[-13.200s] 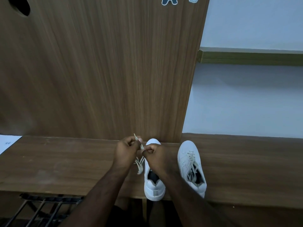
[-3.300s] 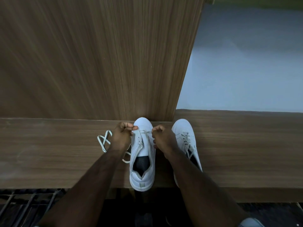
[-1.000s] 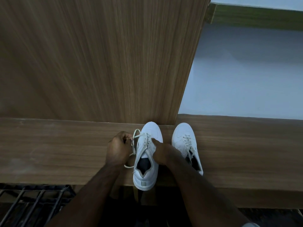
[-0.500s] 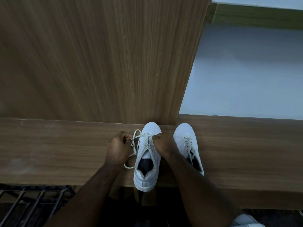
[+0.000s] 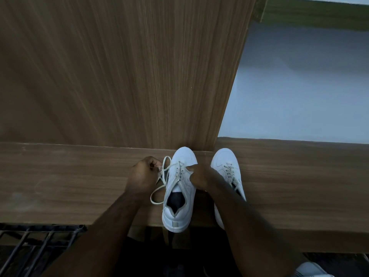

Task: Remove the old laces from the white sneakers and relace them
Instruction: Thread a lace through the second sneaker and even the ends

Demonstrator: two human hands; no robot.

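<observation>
Left shoe: the left shoe [image 5: 178, 188] stands on the bench [image 5: 69, 186], toe to the far panel [image 5: 119, 66], heel over the near edge — it's the one I'm lacing.
Right shoe: the right shoe [image 5: 227, 170] sits just right of it, laced, partly under my right forearm.
Lace: the lace [image 5: 162, 176] is through only the far eyelets; the rest loops loose on the bench at the shoe's left side.
Left hand: my left hand [image 5: 142, 174] is curled, fingertips pinching the lace just left of the eyelets.
Right hand: my right hand [image 5: 198, 174] lies on the shoe's right flap, fingers bent onto it, steadying it; whether it also pinches the other lace end I cannot tell — it is hidden.
Step, as I judge it: threading the next eyelet on the left side.
Doing it well: pinch close to the tip so it stays stiff, keep the flap pressed so the eyelet holds open, draw the slack through evenly.
Watch: the loose loop could snag or twist; the overhanging heel could tip if I tug toward me.
</observation>
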